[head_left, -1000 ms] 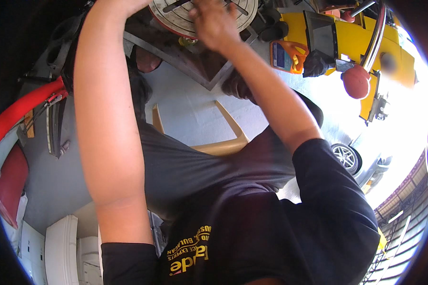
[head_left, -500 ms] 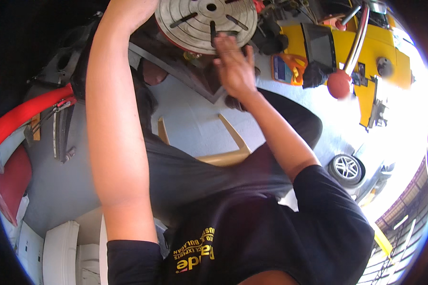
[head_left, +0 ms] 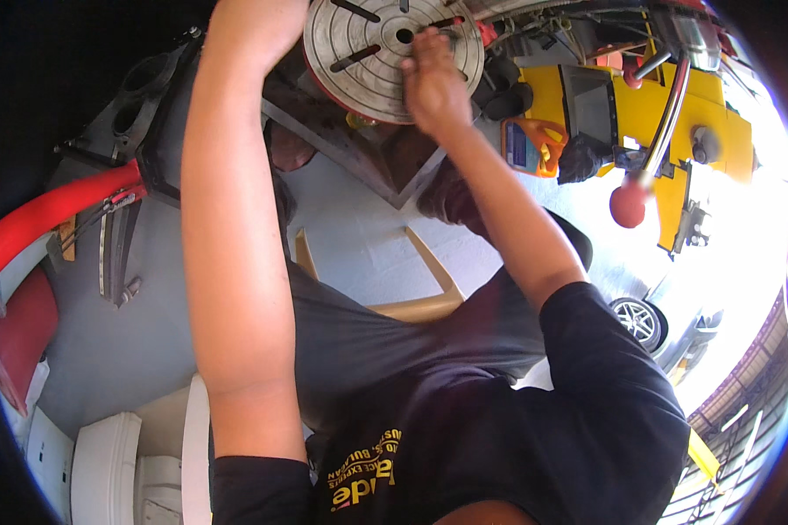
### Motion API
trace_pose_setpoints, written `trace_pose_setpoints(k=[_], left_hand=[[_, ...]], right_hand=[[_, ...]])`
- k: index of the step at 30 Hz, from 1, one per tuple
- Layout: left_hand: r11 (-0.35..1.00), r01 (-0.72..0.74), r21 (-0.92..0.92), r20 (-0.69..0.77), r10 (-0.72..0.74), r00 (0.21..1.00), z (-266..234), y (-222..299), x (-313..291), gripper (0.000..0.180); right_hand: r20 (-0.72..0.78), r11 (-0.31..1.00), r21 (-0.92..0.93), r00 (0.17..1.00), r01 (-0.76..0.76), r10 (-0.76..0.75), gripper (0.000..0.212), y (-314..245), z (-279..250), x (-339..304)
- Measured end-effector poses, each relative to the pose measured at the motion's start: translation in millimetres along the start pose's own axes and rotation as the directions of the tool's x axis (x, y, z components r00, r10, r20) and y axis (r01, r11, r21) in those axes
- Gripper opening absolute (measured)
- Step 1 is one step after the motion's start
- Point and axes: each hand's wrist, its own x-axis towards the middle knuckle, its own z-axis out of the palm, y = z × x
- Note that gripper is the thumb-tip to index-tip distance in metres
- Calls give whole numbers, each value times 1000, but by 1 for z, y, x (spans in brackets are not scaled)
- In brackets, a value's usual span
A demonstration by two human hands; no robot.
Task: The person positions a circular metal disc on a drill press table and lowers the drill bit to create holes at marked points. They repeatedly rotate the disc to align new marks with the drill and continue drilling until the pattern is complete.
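A round grey metal machine table (head_left: 341, 87), with concentric grooves, long slots and a centre hole, lies at the top middle. My right hand (head_left: 439, 87) rests on its right part, fingers stretched out and close together, the fingertips beside the centre hole. A dark patch shows by the fingertips; whether it is a slot or a thin thing under them I cannot tell. My left hand (head_left: 267, 22) reaches up to the table's left rim. Its fingers are cut off by the upper edge, so what they touch is hidden.
Right of the table hangs a chrome lever with a red ball knob (head_left: 628, 205). Beyond are an orange jug (head_left: 547, 147) and yellow machinery (head_left: 718, 109). A dark metal base (head_left: 385, 166) stands below, near a beige plastic chair (head_left: 420, 309). A red curved tube (head_left: 61, 210) is at left.
My right hand has slid farther up the table toward its centre hole. The whole view has shifted, so the table and lever appear lower and more to the right.
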Motion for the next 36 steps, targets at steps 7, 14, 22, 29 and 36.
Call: trace_pose_setpoints(k=[7,14,22,29,36], left_hand=[[998,15,-65,-32,-17,999,-5,1,11,33],[998,25,54,9,-25,1000,-2,-5,5,34],[973,-133,191,211,91,973,32,-79,33,40],[975,-155,158,368,88,926,30,-47,-10,45],[997,-79,10,167,76,983,97,-24,-118,55]], right_hand=[[-27,999,14,999,33,-33,53,26,6,1],[131,980,72,972,186,-194,56,-46,7,7],[57,980,117,984,162,-170,54,-50,20,43],[420,449,720,847,-529,325,41,-39,-74,-7],[544,-469,811,743,-348,390,39,-17,-80,-61]])
